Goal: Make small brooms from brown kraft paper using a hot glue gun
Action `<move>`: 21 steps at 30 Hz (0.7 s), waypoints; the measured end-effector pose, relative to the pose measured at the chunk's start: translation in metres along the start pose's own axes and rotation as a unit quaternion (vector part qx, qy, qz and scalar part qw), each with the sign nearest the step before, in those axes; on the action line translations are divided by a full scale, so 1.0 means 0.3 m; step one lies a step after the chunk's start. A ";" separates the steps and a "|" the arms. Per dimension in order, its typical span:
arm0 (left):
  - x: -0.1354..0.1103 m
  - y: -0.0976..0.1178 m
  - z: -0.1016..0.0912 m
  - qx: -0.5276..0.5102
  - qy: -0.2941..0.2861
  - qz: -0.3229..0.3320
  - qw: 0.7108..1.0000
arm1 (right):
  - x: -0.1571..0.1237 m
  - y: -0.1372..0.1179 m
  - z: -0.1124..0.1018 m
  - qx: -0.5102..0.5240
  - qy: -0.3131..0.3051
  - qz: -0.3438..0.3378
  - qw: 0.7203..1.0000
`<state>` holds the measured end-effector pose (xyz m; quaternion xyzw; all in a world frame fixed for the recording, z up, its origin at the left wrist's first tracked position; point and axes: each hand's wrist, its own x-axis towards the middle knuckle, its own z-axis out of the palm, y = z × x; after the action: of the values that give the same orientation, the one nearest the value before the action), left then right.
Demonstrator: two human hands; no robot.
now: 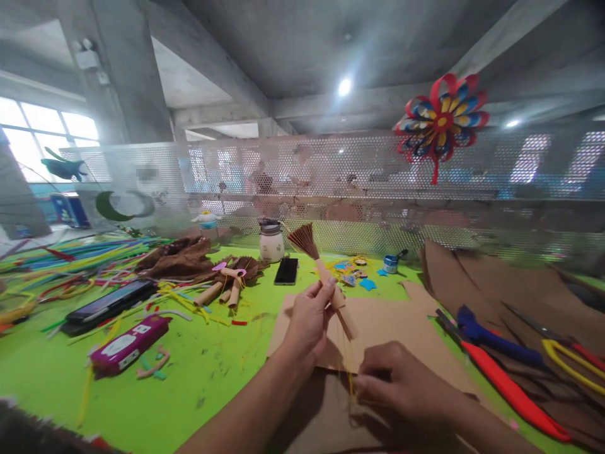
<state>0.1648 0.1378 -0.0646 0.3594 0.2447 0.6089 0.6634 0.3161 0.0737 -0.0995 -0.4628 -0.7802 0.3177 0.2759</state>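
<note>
My left hand [312,318] is closed around the middle of a brown paper roll [326,271] topped by a pleated paper fan [304,239]. The roll is tilted, its fan end pointing up and to the left. Yellow thread [350,359] hangs from the roll's lower part. At the thread's lower end, my right hand [401,381] pinches it between thumb and fingers. Beneath both hands lies a tan cardboard sheet [378,321] on the green tabletop [222,372].
A black phone [286,271] and a jar [271,243] stand behind. Left are a purple device [130,343], a paper-roll figure [231,280] and pipe cleaners [94,252]. A red-handled cutter [510,384], scissors [567,359] and brown paper [496,277] lie right. A perforated screen [307,170] edges the table.
</note>
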 end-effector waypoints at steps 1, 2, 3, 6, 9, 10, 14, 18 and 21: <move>-0.003 0.003 0.003 0.003 -0.015 0.000 1.000 | 0.003 0.004 -0.036 -0.021 0.030 0.000 0.999; -0.006 0.006 0.006 0.007 -0.031 -0.001 0.999 | 0.006 0.009 -0.072 -0.025 0.071 -0.002 0.997; -0.011 0.007 0.009 0.013 -0.048 -0.004 0.999 | 0.008 0.015 -0.105 -0.012 0.120 -0.002 0.993; -0.027 0.008 0.016 0.036 -0.098 -0.017 0.994 | 0.006 0.021 -0.163 0.075 0.216 -0.020 0.973; -0.042 0.006 0.020 0.052 -0.143 -0.025 0.988 | 0.002 -0.005 -0.153 0.163 0.175 -0.049 0.970; -0.046 0.006 0.020 0.055 -0.157 -0.028 0.986 | 0.001 -0.018 -0.140 0.190 0.147 -0.061 0.969; -0.054 0.010 0.019 0.076 -0.186 -0.038 0.979 | 0.005 -0.052 -0.082 0.274 0.093 -0.090 0.953; -0.060 0.015 0.022 0.101 -0.194 -0.031 0.975 | 0.005 -0.058 -0.054 0.299 0.139 -0.065 0.942; -0.068 0.013 0.028 0.097 -0.203 -0.046 0.973 | 0.000 -0.065 -0.049 0.315 0.145 -0.063 0.936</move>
<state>0.1659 0.1162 -0.0587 0.5266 0.1788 0.4650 0.6889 0.3162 0.0700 -0.0753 -0.3432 -0.6187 0.4588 0.5375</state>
